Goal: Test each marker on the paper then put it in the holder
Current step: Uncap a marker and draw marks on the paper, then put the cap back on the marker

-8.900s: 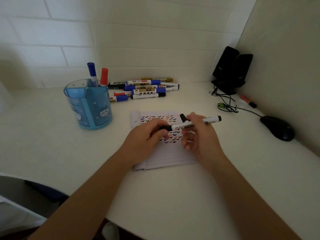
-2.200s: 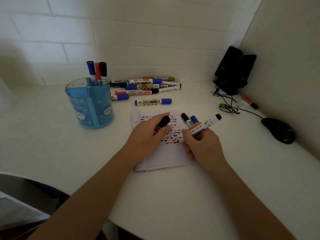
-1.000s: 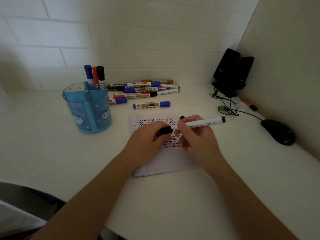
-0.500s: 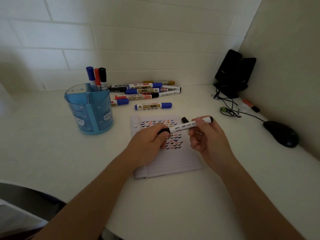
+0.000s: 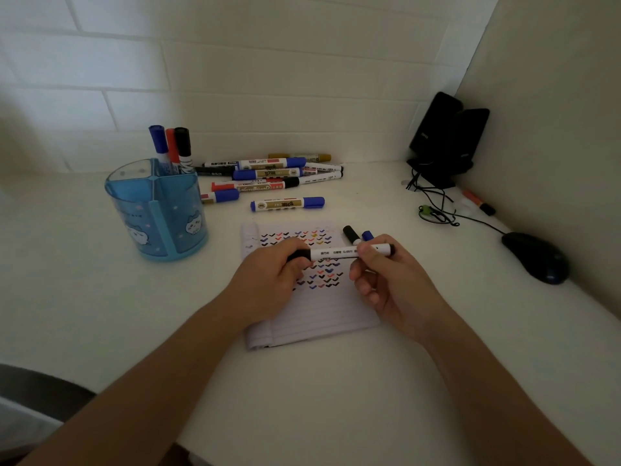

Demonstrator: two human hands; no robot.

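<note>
**Above the lined white notepad, two hands on one white-barrelled marker with a black cap**

Over the middle of the white desk the marker is held level and clear of the page, running left to right. The left hand has its fingers curled round the black cap end. The right hand pinches the barrel near its other, black-tipped end between thumb and fingers. The hands are apart, joined only by the marker. Under them the notepad lies flat, its upper part covered with rows of small tick marks in black, blue, red and yellow.

Just behind the right hand two more markers lie on the desk, one black-capped and one blue-capped. Farther back a lone white marker with a blue cap lies crosswise, and behind it sits a loose pile of mixed markers by the tiled wall.

To the left stands the translucent blue divided holder with cat faces. In its rear compartment three markers stand upright: blue-capped, red-capped and black-capped.

At the right are a pair of black speakers, tangled black cable, an orange pen by the side wall and a black computer mouse.
</note>
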